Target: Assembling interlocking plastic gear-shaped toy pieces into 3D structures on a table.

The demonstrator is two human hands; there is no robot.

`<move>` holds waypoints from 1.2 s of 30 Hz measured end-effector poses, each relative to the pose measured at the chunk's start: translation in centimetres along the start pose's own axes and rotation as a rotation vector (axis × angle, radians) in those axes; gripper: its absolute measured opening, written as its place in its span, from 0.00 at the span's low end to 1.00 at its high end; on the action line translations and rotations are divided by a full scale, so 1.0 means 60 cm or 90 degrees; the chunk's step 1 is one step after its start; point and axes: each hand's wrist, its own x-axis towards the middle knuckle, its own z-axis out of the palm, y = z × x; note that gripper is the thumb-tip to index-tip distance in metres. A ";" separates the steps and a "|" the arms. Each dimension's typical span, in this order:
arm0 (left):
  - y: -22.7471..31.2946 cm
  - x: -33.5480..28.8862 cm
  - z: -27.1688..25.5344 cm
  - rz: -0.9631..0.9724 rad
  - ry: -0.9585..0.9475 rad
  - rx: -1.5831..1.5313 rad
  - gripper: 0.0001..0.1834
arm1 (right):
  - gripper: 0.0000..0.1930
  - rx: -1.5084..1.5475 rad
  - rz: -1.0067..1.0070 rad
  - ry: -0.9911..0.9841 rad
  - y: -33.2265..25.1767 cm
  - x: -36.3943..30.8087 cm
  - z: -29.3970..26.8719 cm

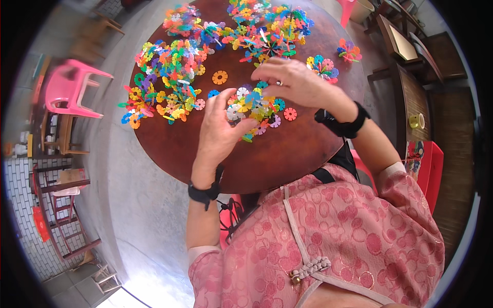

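Both my hands curve around a small pile of colourful plastic flower-shaped discs (pixel 264 110) on the round brown table (pixel 179 159). My left hand (pixel 218 126) is at the pile's left side, its thumb spread away from the fingers and nothing visibly gripped. From the right, my right hand (pixel 298 84) reaches over the pile's far side, fingers bent and apart from the thumb. A light blue disc (pixel 253 98) lies on the pile between the hands. Just beyond them is a single orange disc (pixel 220 77), and a coral disc (pixel 290 114) lies to the right of the pile.
Large clusters of joined flower discs (pixel 172 66) cover the table's left and far side. Smaller joined balls, one (pixel 349 50) near the right edge, sit apart. A pink plastic stool (pixel 69 90) stands on the floor to the left; wooden furniture (pixel 411 97) with a yellow cup (pixel 416 121) is at right.
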 end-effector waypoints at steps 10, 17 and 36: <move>-0.033 0.013 0.009 -0.091 0.087 -0.369 0.16 | 0.07 0.261 0.124 -0.084 0.018 0.034 0.068; -0.080 -0.004 -0.007 -0.079 0.178 -0.660 0.37 | 0.08 0.609 0.278 -0.035 0.046 0.058 0.113; -0.080 -0.036 0.001 -0.124 0.192 -0.656 0.28 | 0.04 0.644 0.213 0.120 0.026 -0.009 0.139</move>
